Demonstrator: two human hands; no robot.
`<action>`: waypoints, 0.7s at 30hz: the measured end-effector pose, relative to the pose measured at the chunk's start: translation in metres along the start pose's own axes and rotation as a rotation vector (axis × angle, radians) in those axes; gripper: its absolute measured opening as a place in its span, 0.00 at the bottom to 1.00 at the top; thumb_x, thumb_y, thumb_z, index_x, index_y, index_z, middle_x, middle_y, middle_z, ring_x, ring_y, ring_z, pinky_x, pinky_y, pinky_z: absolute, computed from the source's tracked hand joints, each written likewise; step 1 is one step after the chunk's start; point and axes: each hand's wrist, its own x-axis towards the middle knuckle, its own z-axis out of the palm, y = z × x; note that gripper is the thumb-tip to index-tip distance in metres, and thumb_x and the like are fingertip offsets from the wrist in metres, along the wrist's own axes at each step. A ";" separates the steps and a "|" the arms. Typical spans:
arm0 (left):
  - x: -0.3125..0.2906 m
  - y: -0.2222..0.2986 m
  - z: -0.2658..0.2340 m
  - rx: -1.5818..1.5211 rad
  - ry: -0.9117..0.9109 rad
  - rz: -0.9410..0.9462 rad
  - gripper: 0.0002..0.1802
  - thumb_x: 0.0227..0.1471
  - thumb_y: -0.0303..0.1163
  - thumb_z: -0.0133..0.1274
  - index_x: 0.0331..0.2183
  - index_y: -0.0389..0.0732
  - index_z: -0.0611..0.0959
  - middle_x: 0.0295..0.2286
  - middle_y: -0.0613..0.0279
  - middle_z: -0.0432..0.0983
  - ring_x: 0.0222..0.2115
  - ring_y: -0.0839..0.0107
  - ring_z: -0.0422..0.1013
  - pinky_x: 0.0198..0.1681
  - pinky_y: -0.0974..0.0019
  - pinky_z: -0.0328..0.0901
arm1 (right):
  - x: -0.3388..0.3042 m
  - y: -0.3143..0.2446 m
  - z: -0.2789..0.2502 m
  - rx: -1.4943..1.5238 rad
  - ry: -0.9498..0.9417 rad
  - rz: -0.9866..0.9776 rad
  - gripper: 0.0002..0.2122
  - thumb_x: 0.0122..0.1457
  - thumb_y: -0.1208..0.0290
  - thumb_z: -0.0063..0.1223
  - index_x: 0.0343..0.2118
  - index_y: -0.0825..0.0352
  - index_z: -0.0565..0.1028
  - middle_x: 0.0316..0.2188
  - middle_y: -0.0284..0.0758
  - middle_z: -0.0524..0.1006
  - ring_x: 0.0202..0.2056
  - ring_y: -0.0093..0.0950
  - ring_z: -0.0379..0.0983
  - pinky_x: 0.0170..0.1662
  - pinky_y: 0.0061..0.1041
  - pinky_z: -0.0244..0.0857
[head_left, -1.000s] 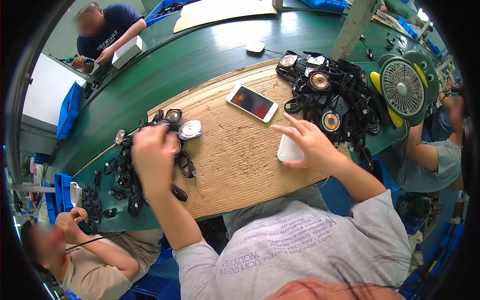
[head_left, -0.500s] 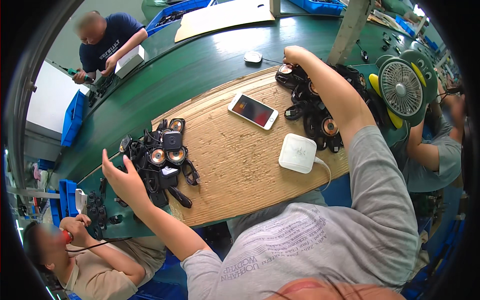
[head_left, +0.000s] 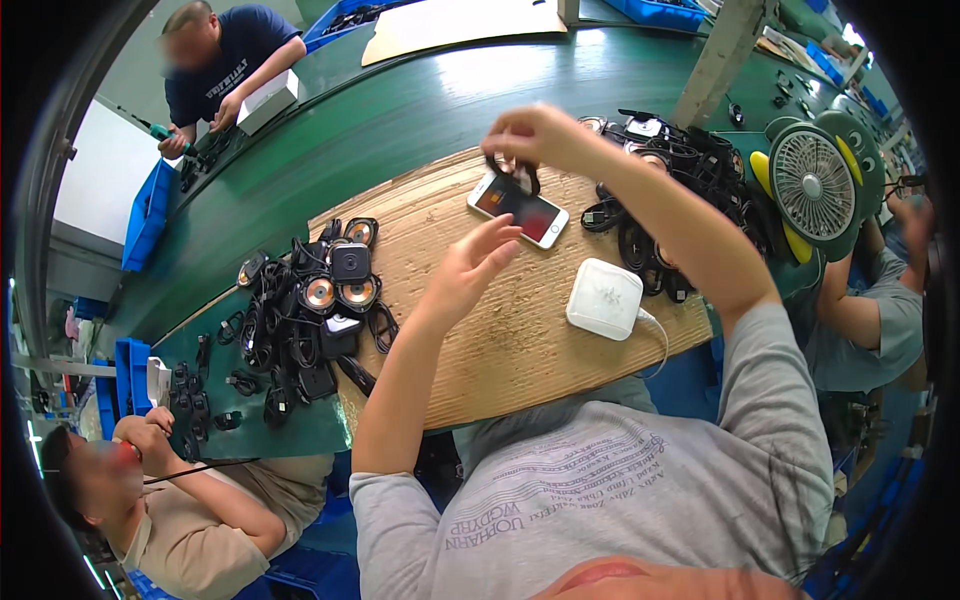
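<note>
Grey sleeves: a short-sleeved light-grey T-shirt (head_left: 620,480) on the wearer, bare forearms reaching forward from it.
White box: flat, square, round-cornered white plastic box (head_left: 604,299), on the cardboard, right of the left hand and nearer the body than the right hand; thin white cable (head_left: 664,348) curls from its side.
Cardboard: worn tan corrugated sheet (head_left: 480,372), spread beneath both hands.
Left heap: black coiled cables with copper-centred discs (head_left: 310,312), left of the left hand.
Left hand: left hand (head_left: 472,268) open, fingers extended, nothing seen in its grasp; fingertips at the phone's near edge, contact cannot be told.
Phone: white-framed smartphone with a dark, reddish screen (head_left: 541,224), face up, just beyond the left hand and on the near side of the right hand.
Right hand: right hand (head_left: 525,140) with fingers bent, gripping a black cable loop (head_left: 534,183).
Loop: blurred, below the right hand, covering part of the phone; touching or apart, cannot tell.
Right heap: black cables and round coil discs (head_left: 695,180), right of the right hand.
Fan: green cartoon-eyed fan with yellow flaps (head_left: 810,182), farther right of the right hand.
Desk: long, smooth green desk (head_left: 420,110), running beyond both hands.
Co-worker: person in dark-blue top (head_left: 245,55), far left beyond the right hand, holding a green tool (head_left: 157,131).
</note>
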 end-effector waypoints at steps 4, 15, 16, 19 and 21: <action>-0.003 -0.027 0.007 -0.522 0.016 -0.095 0.17 0.58 0.33 0.55 0.46 0.34 0.77 0.42 0.53 0.77 0.41 0.65 0.76 0.45 0.69 0.71 | -0.060 -0.006 0.049 0.135 -0.017 0.033 0.06 0.57 0.70 0.61 0.35 0.65 0.80 0.24 0.33 0.77 0.24 0.20 0.70 0.26 0.20 0.64; -0.007 -0.034 0.004 -0.418 0.335 0.051 0.15 0.53 0.23 0.59 0.44 0.35 0.76 0.38 0.56 0.78 0.38 0.71 0.75 0.44 0.70 0.71 | -0.105 0.013 0.077 -0.243 0.419 -0.462 0.04 0.52 0.76 0.64 0.31 0.64 0.80 0.30 0.29 0.74 0.29 0.21 0.69 0.31 0.18 0.65; -0.007 -0.035 0.005 -0.418 0.336 0.049 0.15 0.53 0.23 0.59 0.44 0.35 0.76 0.38 0.56 0.78 0.38 0.71 0.75 0.44 0.70 0.71 | -0.106 0.014 0.078 -0.240 0.418 -0.462 0.04 0.52 0.76 0.64 0.31 0.64 0.80 0.30 0.29 0.74 0.29 0.21 0.69 0.31 0.18 0.65; -0.002 -0.040 0.011 -0.505 0.353 0.165 0.13 0.54 0.24 0.59 0.42 0.35 0.76 0.36 0.56 0.78 0.36 0.71 0.75 0.44 0.69 0.71 | -0.106 0.021 0.083 -0.014 0.300 -0.258 0.04 0.52 0.76 0.64 0.31 0.64 0.79 0.29 0.29 0.75 0.28 0.21 0.68 0.31 0.18 0.64; -0.001 -0.036 0.015 -0.534 0.358 0.201 0.13 0.54 0.24 0.58 0.41 0.35 0.76 0.35 0.56 0.78 0.36 0.71 0.75 0.44 0.69 0.70 | -0.107 0.024 0.087 0.063 0.259 -0.188 0.04 0.53 0.76 0.63 0.30 0.64 0.79 0.29 0.29 0.75 0.28 0.21 0.68 0.31 0.19 0.64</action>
